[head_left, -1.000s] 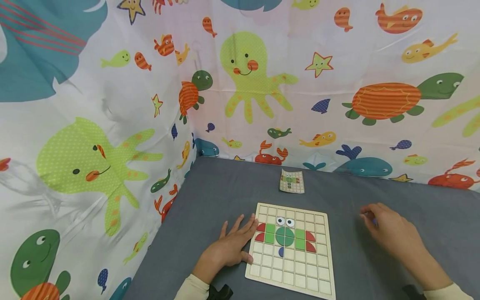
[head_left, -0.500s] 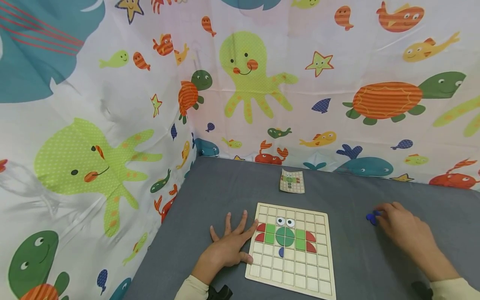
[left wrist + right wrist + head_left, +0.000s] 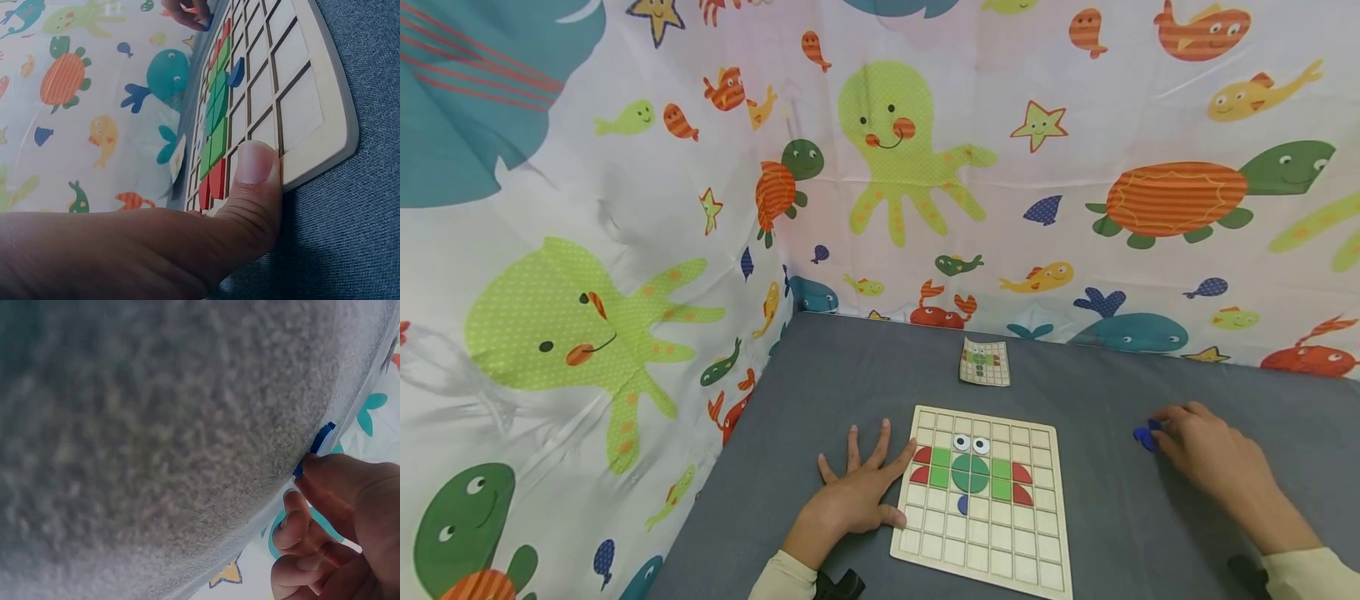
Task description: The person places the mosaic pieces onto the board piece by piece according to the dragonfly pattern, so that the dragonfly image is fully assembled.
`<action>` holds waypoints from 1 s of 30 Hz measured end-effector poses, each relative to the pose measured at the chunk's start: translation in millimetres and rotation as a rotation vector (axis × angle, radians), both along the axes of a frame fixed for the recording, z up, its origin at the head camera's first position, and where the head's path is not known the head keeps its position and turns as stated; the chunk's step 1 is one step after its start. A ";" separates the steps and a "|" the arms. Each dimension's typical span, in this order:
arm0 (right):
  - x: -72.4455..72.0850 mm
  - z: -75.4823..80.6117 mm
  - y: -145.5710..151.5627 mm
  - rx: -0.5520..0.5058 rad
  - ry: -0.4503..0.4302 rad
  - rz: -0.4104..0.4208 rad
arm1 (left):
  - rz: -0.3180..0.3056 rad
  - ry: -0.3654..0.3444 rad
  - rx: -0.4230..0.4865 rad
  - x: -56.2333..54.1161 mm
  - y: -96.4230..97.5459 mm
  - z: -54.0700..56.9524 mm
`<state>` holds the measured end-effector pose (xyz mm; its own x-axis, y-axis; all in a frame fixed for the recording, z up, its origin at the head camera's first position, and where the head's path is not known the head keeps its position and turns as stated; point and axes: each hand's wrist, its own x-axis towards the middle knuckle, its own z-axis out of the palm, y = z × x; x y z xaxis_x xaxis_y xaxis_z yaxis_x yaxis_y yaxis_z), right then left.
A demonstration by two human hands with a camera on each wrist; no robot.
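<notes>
A wooden grid board [image 3: 985, 554] lies on the table with flat coloured tiles in its cells: white eye tiles [image 3: 971, 444], green squares [image 3: 939, 468], a dark green circle [image 3: 970, 472] of quarter tiles, red quarter tiles [image 3: 1021, 483] and one blue tile [image 3: 962, 504]. My left hand [image 3: 857, 500] rests at the board's left edge with its fingers spread. In the left wrist view its thumb [image 3: 253, 187] lies on the board's rim. Well to the right of the board, my right hand [image 3: 1213, 458] pinches a blue tile [image 3: 323, 437] between thumb and forefinger. Blue tiles [image 3: 1144, 438] show at its fingertips.
A small card [image 3: 984, 363] with a printed grid picture lies behind the board. The grey table [image 3: 865, 375] ends at a curtain [image 3: 820, 108] printed with sea animals, at the back and on the left.
My right hand has shifted slightly right, and blue tiles now show at its fingertips. My left fingers have spread wider and moved a little left. The board's tiles are unchanged.
</notes>
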<state>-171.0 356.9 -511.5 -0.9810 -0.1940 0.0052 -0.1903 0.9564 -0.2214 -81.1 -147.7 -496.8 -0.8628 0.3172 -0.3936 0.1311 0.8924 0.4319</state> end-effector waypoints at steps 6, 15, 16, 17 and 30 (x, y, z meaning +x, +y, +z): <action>-9.8 3.4 0.5 0.010 -0.056 0.022 | -0.005 0.014 0.011 0.9 -1.0 -0.3; -27.6 5.5 7.8 0.041 -0.145 0.056 | 0.000 -0.003 0.019 1.2 -1.6 -1.5; -28.2 5.6 8.5 0.043 -0.150 0.053 | -0.003 -0.001 0.022 1.1 -1.7 -1.7; -28.6 5.7 9.0 0.046 -0.154 0.051 | -0.004 0.000 0.026 1.0 -1.8 -1.9; -1.9 28.3 -35.2 0.005 -0.039 0.085 | 0.003 -0.013 0.014 0.4 -1.2 -1.0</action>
<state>-172.9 321.6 -483.3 -0.9605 -0.2762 -0.0340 -0.2618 0.9383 -0.2257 -80.7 -148.9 -497.7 -0.8584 0.3202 -0.4008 0.1226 0.8867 0.4457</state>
